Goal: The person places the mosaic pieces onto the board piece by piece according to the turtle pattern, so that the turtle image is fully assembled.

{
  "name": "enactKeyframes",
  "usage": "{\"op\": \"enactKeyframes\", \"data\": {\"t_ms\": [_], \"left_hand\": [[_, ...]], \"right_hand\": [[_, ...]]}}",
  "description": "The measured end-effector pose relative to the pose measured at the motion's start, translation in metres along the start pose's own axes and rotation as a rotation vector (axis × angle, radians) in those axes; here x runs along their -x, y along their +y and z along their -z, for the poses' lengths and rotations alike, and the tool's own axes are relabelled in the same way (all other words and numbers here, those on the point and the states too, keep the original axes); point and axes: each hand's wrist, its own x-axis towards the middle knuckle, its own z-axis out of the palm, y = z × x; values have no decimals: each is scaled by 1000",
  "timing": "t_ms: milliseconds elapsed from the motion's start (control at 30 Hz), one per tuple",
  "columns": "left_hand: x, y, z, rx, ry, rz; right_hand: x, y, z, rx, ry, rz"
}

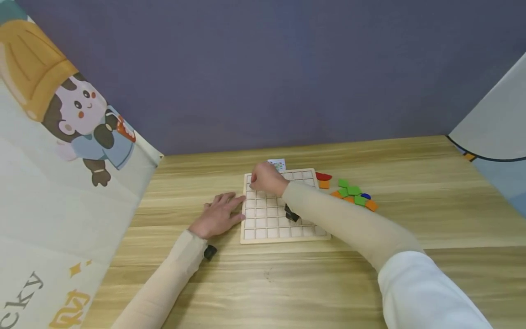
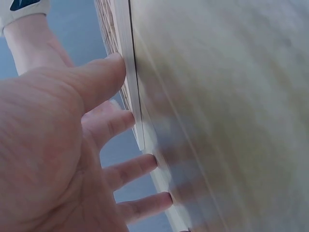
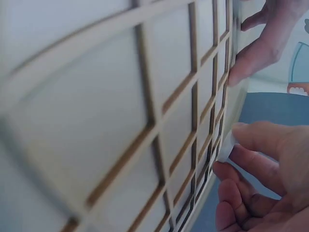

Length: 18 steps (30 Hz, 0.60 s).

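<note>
A wooden grid board (image 1: 283,240) with raised square cells lies on the table. My left hand (image 1: 219,214) rests beside its left edge, fingers spread; in the left wrist view the thumb and index fingertips (image 2: 126,118) are right at the board's side. Over the upper left cells is my right hand (image 1: 267,178), its forearm crossing the board and hiding part of the right side. In the right wrist view its thumb and fingers pinch a small, thin white piece (image 3: 227,147) close to the board's edge.
To the right of the board lie several green tiles (image 1: 353,190) and orange tiles (image 1: 371,205), a blue piece (image 1: 365,196) and a red piece (image 1: 323,176). A small printed card (image 1: 277,164) sits behind the board. A dark partition (image 1: 287,77) stands at the table's back.
</note>
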Motion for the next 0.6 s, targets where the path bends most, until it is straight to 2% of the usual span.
{"op": "enactKeyframes", "data": {"t_ms": [300,433,600], "left_hand": [[-4,4,0,-16,-14,8],[-5,5,1,-21,-13,13],[-8,5,2,-22,-4,20]], "right_hand": [[-7,-4,-9,37,11,-21],[-8,-5,-11,66,23,-2],[-9,-6,-7,126,-11,41]]}}
